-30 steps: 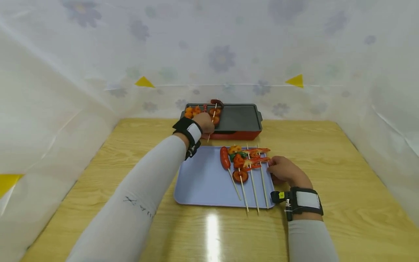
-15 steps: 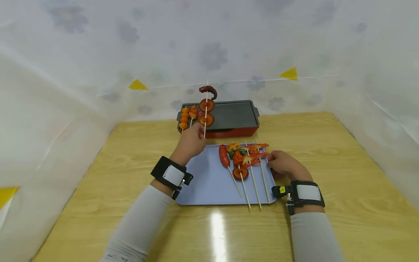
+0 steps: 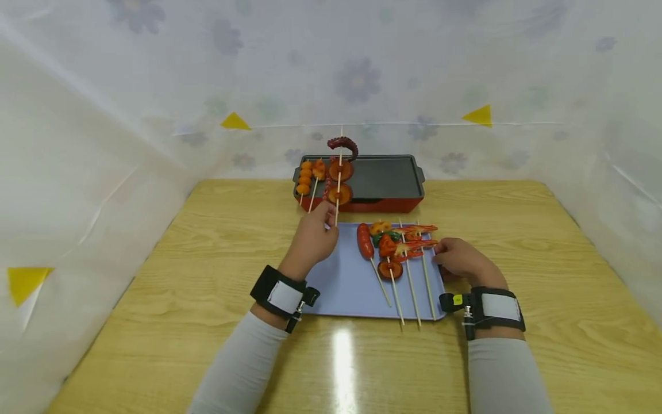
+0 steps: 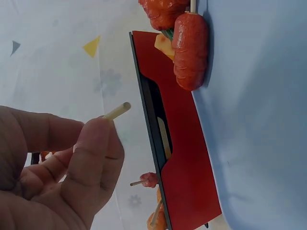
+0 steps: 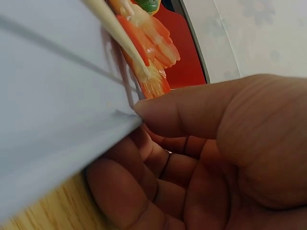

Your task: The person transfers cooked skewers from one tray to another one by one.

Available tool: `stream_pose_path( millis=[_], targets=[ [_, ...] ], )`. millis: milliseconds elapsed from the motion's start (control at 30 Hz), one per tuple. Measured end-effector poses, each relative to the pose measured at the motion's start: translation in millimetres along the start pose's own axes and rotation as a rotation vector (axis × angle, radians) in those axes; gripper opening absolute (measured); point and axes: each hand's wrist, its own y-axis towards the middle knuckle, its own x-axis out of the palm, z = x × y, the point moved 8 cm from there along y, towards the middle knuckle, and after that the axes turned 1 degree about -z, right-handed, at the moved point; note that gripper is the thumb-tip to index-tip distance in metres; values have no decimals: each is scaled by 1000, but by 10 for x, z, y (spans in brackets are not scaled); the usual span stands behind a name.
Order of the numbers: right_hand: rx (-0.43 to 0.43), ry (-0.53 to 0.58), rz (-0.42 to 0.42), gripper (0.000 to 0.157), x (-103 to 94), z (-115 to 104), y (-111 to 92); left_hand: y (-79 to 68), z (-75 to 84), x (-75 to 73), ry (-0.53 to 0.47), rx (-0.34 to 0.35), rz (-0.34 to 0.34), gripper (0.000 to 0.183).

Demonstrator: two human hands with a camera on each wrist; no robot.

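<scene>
My left hand pinches the bottom end of a skewer between thumb and fingers. Two brown round mushroom-like slices and a curled dark-red octopus tentacle are threaded on it. It stands nearly upright in front of the grill. In the left wrist view the stick's cut end pokes out past the fingertips. With thumb above and fingers beneath, my right hand grips the right rim of the pale blue tray; the right wrist view shows the thumb on that rim.
On the tray's right half lie a sausage skewer and several mixed skewers, some sticks overhanging the front rim. The grill's left end bears an orange-ball skewer and others beside it. A flowered sheet stands behind the wooden table.
The left hand has lifted the tentacle skewer off the grill's left part and drawn it back toward me, more upright. The right hand has stayed at the tray's rim.
</scene>
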Motion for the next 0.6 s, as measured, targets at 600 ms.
stream_pose_path(
  millis=[600],
  targets=[
    [20, 22, -12, 14, 1, 15, -8, -640, -188, 293, -75, -156, -345, 16]
  ],
)
